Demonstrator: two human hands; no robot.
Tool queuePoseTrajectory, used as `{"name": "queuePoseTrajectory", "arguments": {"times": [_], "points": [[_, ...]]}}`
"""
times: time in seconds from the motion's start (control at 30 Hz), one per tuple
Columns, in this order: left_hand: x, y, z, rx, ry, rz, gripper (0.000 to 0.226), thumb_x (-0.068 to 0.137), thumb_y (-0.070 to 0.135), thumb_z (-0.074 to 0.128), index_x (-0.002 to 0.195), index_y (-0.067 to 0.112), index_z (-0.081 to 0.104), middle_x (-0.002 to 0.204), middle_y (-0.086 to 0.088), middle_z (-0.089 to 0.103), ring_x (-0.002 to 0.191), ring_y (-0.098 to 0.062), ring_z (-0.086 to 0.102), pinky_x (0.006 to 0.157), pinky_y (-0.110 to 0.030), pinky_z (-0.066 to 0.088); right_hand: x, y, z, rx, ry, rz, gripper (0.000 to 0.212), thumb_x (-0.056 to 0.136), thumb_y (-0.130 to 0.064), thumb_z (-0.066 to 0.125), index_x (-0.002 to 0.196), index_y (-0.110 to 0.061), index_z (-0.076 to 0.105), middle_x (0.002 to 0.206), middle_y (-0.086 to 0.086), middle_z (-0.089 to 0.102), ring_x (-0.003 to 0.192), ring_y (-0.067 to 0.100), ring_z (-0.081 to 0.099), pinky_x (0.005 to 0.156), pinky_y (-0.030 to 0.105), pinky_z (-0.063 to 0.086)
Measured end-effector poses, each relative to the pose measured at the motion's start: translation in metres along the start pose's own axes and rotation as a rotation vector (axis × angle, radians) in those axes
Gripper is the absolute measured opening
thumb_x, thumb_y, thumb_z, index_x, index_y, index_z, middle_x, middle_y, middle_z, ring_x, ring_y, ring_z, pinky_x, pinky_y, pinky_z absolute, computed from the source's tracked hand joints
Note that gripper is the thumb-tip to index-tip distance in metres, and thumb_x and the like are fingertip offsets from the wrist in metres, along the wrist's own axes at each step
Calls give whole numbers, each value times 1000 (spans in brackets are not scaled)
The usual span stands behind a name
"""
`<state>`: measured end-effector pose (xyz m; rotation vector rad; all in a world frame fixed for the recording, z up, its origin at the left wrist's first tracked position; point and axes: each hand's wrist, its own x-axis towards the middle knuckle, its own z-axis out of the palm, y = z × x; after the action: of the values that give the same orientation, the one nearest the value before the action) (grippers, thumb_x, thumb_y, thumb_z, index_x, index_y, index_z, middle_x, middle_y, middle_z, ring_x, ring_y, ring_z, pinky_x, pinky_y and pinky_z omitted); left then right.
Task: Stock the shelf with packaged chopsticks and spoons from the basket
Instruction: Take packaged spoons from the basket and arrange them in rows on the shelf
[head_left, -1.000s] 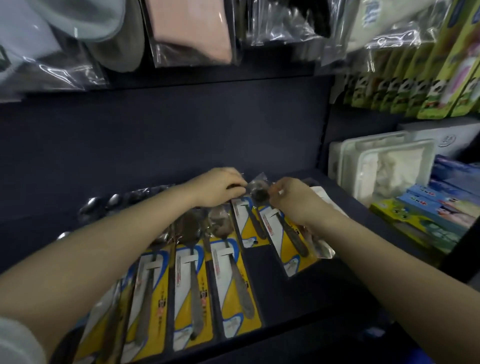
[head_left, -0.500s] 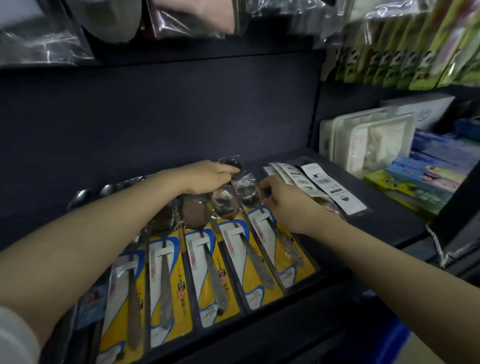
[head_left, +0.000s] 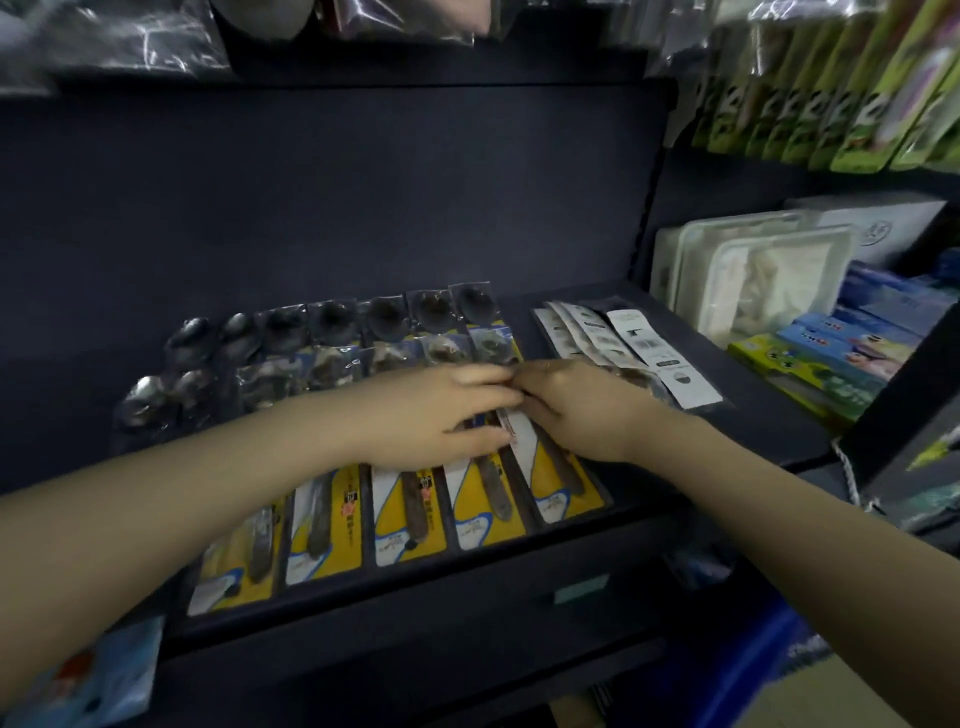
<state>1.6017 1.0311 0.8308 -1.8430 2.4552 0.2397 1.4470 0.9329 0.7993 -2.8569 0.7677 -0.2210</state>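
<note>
Several packaged spoons on yellow cards (head_left: 410, 519) lie side by side along the front of the dark shelf (head_left: 753, 415). A second row of spoon packs (head_left: 384, 317) lies behind them. My left hand (head_left: 436, 415) rests flat on the packs near the right end of the front row. My right hand (head_left: 576, 410) is over the rightmost spoon package (head_left: 561, 488), fingers curled at its upper edge; the fingertips of both hands meet there. A fanned pile of white-labelled packs (head_left: 649, 348) lies just right of my right hand.
White plastic containers (head_left: 753, 275) and colourful boxes (head_left: 831, 364) fill the neighbouring shelf on the right. Green packs (head_left: 831, 104) and clear-bagged goods hang overhead. A blue basket (head_left: 737, 670) shows low at the right, below the shelf's front lip.
Both hands have drawn back from the bowl end of the spoons to the middle of the packs. The rightmost package now lies flat in line with the row. The camera tilted down slightly.
</note>
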Motion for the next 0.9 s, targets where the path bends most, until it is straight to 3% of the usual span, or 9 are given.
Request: {"name": "queuePoseTrajectory", "arguments": {"times": [0.07, 0.17, 0.27, 0.47, 0.57, 0.63, 0.67, 0.77, 0.9], "points": [[2, 7, 5, -29, 32, -23, 56, 94, 49, 29, 146, 33, 17, 157, 13, 8, 142, -5, 14, 109, -16, 12, -3, 12, -7, 69, 74, 18, 28, 95, -17, 44, 112, -5, 62, 116, 14, 65, 108, 32, 58, 91, 41, 44], [6, 19, 9, -20, 41, -42, 56, 93, 51, 28, 145, 35, 16, 157, 11, 13, 142, -6, 15, 111, -19, 15, -10, 44, -17, 151, 198, 212, 45, 91, -37, 52, 129, -14, 52, 135, 10, 54, 126, 28, 48, 103, 37, 39], [14, 34, 12, 86, 22, -57, 55, 92, 55, 27, 144, 37, 21, 156, 6, 17, 142, -13, 16, 114, -29, 20, -16, 56, -11, 82, 13, 243, 66, 83, -59, 49, 142, -33, 35, 156, 5, 26, 144, 24, 23, 117, 45, 21], [22, 45, 14, 84, 52, -133, 52, 90, 57, 30, 136, 35, 37, 145, 7, 31, 132, -13, 32, 103, -35, 39, -16, 74, -10, -87, -53, 265, 59, 89, -52, 39, 144, -42, 22, 160, -5, 13, 147, 22, 10, 116, 51, 15], [25, 49, 10, 65, 82, -159, 51, 90, 56, 31, 135, 31, 39, 136, 8, 40, 123, -12, 40, 98, -30, 39, -20, 92, -19, 171, 66, 261, 63, 90, -57, 34, 147, -35, 20, 157, -3, 22, 145, 21, 21, 116, 46, 22], [30, 50, 4, 38, 129, -180, 51, 91, 54, 31, 135, 29, 39, 132, 7, 44, 122, -12, 43, 99, -31, 40, -14, 107, -23, 303, 266, 411, 59, 91, -51, 36, 141, -21, 34, 148, 10, 39, 136, 31, 36, 109, 45, 33], [33, 49, 1, 22, 154, -188, 51, 91, 53, 31, 135, 28, 40, 133, 7, 46, 122, -13, 43, 100, -33, 41, -11, 114, -25, 233, 280, 515, 53, 92, -44, 39, 135, -13, 41, 141, 16, 46, 129, 35, 42, 104, 44, 38], [44, 48, -5, -37, 240, -196, 46, 93, 48, 33, 128, 23, 49, 129, 3, 52, 118, -14, 49, 99, -37, 43, -6, 121, -29, 20, 138, 668, 37, 90, -26, 45, 118, -3, 51, 125, 21, 56, 117, 39, 50, 92, 39, 41], [64, 46, -12, -144, 328, -166, 39, 94, 42, 37, 115, 18, 59, 113, -1, 61, 103, -16, 56, 90, -33, 46, -3, 117, -43, -44, 107, 611, 18, 86, -18, 53, 97, -5, 58, 114, 20, 62, 100, 36, 58, 78, 36, 45]]}}
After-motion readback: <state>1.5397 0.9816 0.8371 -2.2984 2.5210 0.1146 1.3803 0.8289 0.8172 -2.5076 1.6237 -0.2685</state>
